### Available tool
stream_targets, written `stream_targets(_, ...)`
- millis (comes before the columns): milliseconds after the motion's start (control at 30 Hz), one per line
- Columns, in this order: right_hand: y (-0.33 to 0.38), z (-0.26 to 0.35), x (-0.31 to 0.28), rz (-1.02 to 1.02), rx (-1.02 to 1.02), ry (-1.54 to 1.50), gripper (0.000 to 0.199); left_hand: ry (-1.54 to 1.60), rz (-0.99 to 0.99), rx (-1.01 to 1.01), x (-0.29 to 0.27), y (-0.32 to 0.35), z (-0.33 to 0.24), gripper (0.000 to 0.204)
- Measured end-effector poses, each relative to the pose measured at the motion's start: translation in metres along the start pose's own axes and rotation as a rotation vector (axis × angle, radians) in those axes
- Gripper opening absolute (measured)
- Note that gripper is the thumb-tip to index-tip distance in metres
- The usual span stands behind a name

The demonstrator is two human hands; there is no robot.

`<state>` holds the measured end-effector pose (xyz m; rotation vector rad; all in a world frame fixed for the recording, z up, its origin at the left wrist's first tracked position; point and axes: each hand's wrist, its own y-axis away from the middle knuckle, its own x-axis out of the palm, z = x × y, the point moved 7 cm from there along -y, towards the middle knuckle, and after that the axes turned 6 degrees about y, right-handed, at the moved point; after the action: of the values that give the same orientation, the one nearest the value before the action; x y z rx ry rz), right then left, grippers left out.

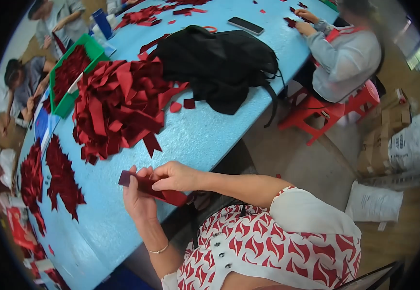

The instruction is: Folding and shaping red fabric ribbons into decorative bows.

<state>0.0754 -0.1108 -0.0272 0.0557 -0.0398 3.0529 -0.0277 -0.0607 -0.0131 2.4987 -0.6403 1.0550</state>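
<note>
A dark red ribbon strip (171,195) is held between my two hands, just past the near edge of the light blue table. My left hand (139,197) grips it from below, with its thumb by a purplish-red end that sticks out. My right hand (177,177) pinches the strip close beside the left fingers, and the strip's other end hangs under the right wrist. A large heap of cut red ribbon (120,108) lies on the table ahead of my hands. Two flatter piles of folded ribbon pieces (62,176) lie to the left.
A black bag (214,63) rests beyond the heap, with a phone (245,25) behind it. A green crate (62,107) holds more red pieces. Co-workers sit around the table, one on a red stool (311,116) at the right. Cartons (384,128) and a white sack (375,202) stand on the floor.
</note>
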Motion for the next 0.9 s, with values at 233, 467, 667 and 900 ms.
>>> stream_targets(233,0.010,0.027,0.006,-0.151,-0.147,-0.350,0.023,-0.074,0.027,0.033,0.012,-0.003,0.003,0.026)
stream_targets(467,0.018,0.021,0.021,0.227,0.193,-0.369,0.020,-0.116,0.000,0.018,0.018,0.004,-0.007,0.025)
stream_targets(667,0.008,0.028,0.033,0.161,0.187,-0.493,0.017,-0.309,-0.049,0.083,0.014,0.002,-0.017,0.021)
stream_targets(900,-0.010,0.014,0.035,0.285,0.237,-0.367,0.015,-0.336,-0.033,0.120,-0.001,-0.005,-0.025,0.017)
